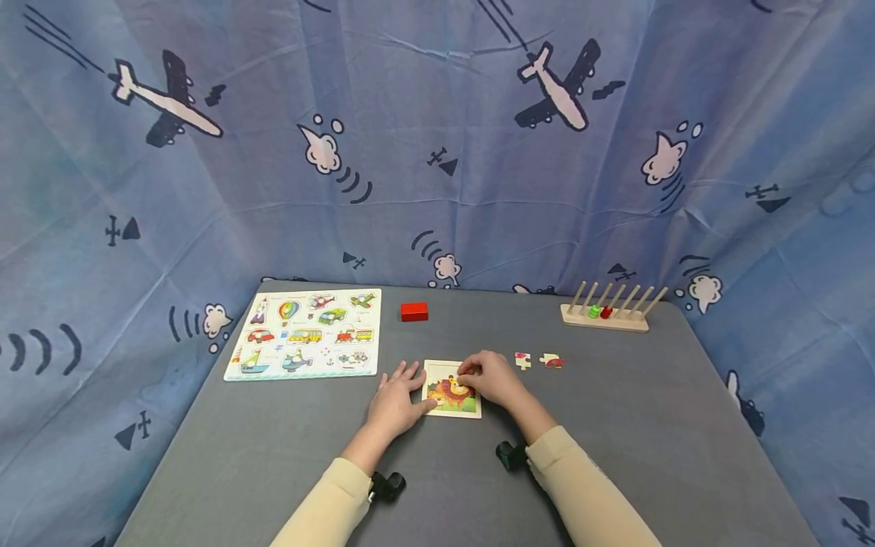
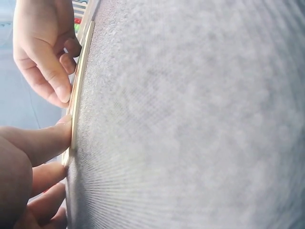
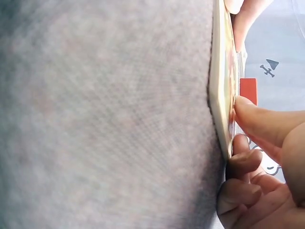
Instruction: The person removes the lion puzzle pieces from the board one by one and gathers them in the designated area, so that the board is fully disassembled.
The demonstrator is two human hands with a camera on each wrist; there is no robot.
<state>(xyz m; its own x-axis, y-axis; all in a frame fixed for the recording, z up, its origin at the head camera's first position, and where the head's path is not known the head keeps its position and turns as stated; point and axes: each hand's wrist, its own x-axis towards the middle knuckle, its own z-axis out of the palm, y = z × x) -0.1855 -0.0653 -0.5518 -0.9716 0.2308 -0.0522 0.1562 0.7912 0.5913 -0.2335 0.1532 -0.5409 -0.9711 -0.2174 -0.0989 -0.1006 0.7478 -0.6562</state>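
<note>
A small square jigsaw puzzle [image 1: 453, 411] with a pale frame and a lion picture lies flat on the table. My left hand [image 1: 395, 401] rests at its left side, fingers spread, the thumb on the lower left border. From the right, my right hand [image 1: 494, 377] reaches over the upper right of the picture. Its thumb and forefinger pinch at a puzzle piece there, mostly hidden by the fingers; the other fingers curl. In the right wrist view, the right thumb [image 3: 257, 119] touches the puzzle's face. Two loose puzzle pieces [image 1: 522, 361] lie to the right.
A large white picture board [image 1: 273, 372] with vehicles lies at the back left. Behind the puzzle sits a red block [image 1: 414, 311]. A wooden peg stand [image 1: 608, 323] with green and red beads is at the back right, near a blue curtain [image 1: 383, 190].
</note>
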